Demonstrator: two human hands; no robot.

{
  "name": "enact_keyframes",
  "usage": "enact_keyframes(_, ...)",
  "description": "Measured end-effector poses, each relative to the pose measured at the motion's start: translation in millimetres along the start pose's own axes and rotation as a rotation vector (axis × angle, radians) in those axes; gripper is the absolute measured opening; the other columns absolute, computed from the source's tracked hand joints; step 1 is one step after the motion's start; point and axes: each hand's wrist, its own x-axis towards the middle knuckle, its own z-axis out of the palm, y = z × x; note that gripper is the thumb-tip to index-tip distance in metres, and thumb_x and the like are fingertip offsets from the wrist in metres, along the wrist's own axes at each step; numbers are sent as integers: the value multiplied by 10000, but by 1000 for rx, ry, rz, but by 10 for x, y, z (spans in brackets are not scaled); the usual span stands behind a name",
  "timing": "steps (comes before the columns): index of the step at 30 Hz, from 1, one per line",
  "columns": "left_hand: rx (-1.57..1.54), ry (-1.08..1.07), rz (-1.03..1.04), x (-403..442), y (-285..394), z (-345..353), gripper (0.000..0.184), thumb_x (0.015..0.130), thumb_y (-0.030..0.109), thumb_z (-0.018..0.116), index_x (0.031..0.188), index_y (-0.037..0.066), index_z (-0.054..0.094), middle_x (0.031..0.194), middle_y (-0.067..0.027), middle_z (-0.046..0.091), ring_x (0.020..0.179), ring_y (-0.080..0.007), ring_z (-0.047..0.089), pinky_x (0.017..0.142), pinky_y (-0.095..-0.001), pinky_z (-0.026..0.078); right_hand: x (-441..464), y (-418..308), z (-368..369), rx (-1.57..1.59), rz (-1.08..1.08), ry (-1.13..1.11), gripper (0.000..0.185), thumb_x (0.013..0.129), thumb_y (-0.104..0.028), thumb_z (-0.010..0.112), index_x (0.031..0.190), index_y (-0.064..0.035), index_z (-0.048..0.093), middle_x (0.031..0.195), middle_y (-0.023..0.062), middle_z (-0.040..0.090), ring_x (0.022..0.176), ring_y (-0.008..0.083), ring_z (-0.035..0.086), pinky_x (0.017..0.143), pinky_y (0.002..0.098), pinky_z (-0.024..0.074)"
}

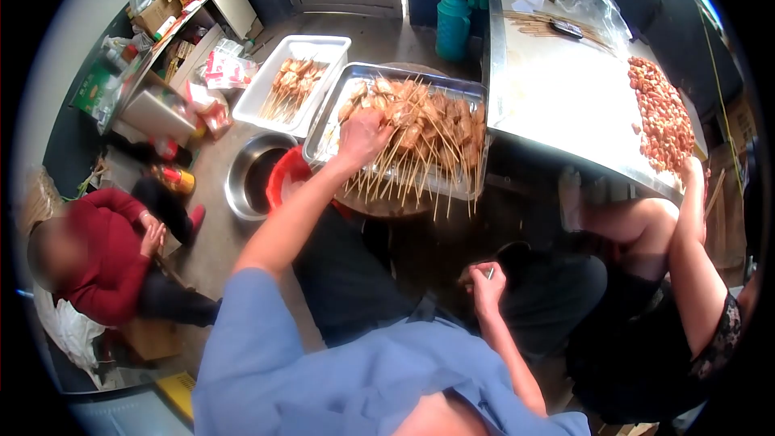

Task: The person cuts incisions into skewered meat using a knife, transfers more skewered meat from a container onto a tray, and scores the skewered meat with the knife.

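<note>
My left hand (365, 139) reaches over the left part of a metal tray (483, 153), its fingers curled down among skewered meat pieces (412, 109); what they grip is hidden. The skewers lie heaped, their bare sticks pointing mostly toward me. Near my right thigh, my right hand (487, 282) is closed round a small thin object, of which a pale tip shows. Left of the tray stands a white plastic tub (246, 105) with more meat skewers (295, 89).
A steel bowl (236, 178) and red basin (284, 173) stand below the tub. On the right, a white-topped table (549, 97) bears meat pieces (662, 113) and sticks; a co-worker's hand (692, 169) touches its edge. A person in red (109, 250) sits at left.
</note>
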Motion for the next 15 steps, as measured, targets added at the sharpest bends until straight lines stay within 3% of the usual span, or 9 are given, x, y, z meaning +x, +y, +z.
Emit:
enact_keyframes(3, -17, 44, 103, 12, 9, 48, 280, 763, 324, 699, 794, 48, 665, 818, -128, 630, 803, -311, 620, 716, -420, 489, -9, 73, 8, 6, -4, -15, 104, 780, -60, 643, 858, -17, 590, 795, 104, 652, 571, 153, 601, 474, 249, 483)
enact_keyframes(6, 60, -107, 11, 1, -16, 98, 250, 771, 282, 678, 800, 35, 654, 879, -149, 634, 855, -329, 617, 735, -443, 488, -16, 45, 5, -15, 3, -12, 101, 783, -61, 641, 858, -16, 589, 794, 103, 653, 558, 150, 595, 470, 250, 483)
enact_keyframes(15, -59, 47, -62, 43, 33, 45, 217, 741, 213, 613, 684, 3, 608, 896, -191, 634, 776, -342, 627, 701, -438, 493, 30, 126, 27, -22, 6, 8, 83, 790, -28, 633, 845, -22, 571, 813, 96, 660, 590, 146, 606, 468, 243, 483)
